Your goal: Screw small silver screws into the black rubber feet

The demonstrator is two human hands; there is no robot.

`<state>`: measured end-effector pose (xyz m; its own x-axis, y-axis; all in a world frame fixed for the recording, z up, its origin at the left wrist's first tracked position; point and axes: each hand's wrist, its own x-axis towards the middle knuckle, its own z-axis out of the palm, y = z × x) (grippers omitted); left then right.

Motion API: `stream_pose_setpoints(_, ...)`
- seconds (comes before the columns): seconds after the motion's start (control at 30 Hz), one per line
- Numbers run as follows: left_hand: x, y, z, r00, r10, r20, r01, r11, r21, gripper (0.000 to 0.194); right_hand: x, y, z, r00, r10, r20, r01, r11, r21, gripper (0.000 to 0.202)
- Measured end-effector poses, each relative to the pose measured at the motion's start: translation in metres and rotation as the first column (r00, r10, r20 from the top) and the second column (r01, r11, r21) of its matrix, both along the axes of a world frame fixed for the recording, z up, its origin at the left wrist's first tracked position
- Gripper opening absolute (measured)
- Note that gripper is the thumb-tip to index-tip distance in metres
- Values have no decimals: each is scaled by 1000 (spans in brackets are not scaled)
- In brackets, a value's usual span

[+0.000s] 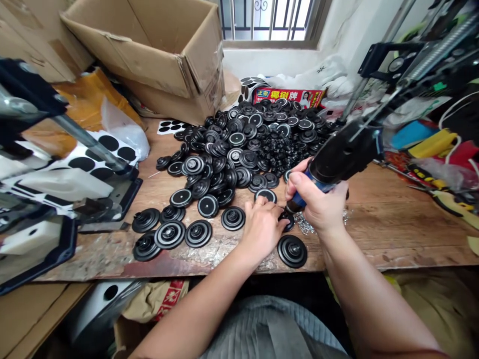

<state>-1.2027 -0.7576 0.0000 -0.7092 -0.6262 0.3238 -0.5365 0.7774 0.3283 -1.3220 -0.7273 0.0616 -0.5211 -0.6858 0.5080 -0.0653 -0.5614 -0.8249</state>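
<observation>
My right hand (329,204) is wrapped round an electric screwdriver (337,157) with a black upper body and a blue grip. Its tip slants down onto a black round disc (288,223). The thumb side of my left hand (264,224) presses against that disc, steadying it on the wood. Just beyond my left fingertips lies another disc with a pale ring (265,195). Small silver screws (306,223) are scattered by the screwdriver's tip. One stepped black disc (292,251) rests near the table edge, and another (233,218) sits left of my left hand.
A heap of black discs (224,144) spreads over the wooden table (374,214), with small black parts (279,149) among them. Behind stands an open cardboard box (149,65). Metal press stands (93,139) flank the left side; hand tools (430,174) lie at right.
</observation>
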Motion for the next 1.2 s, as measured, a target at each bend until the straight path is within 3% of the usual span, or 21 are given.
stream_pose_setpoints(0.13, -1, 0, -1, 1000, 10, 8, -10, 1000, 15, 16, -2, -4, -2, 1000, 25, -4, -25, 1000, 1, 22)
stream_pose_setpoints(0.33, -3, -1, -2, 1000, 28, 11, -28, 998, 51, 14, -8, -10, -3, 987, 158, 1, -158, 987, 0, 26)
stream_pose_setpoints(0.73, -3, -2, -2, 999, 35, -23, -32, 995, 93, 11, -17, -12, -8, 970, 244, 9, -244, 970, -1, 18)
stream_pose_setpoints(0.9, -2, -1, -2, 1000, 29, 3, -29, 998, 51, 15, -9, -13, -9, 982, 190, 9, -190, 982, 18, 21)
stream_pose_setpoints(1.0, -2, -1, 0, 999, 32, 11, -32, 999, 27, 16, -10, -8, -1, 992, 108, 65, -106, 994, -38, 26)
stream_pose_setpoints(1.2, -1, 5, 14, 998, -17, 64, 17, 1000, -15, 26, -47, 49, 19, 973, -80, 217, 134, 960, -247, 25)
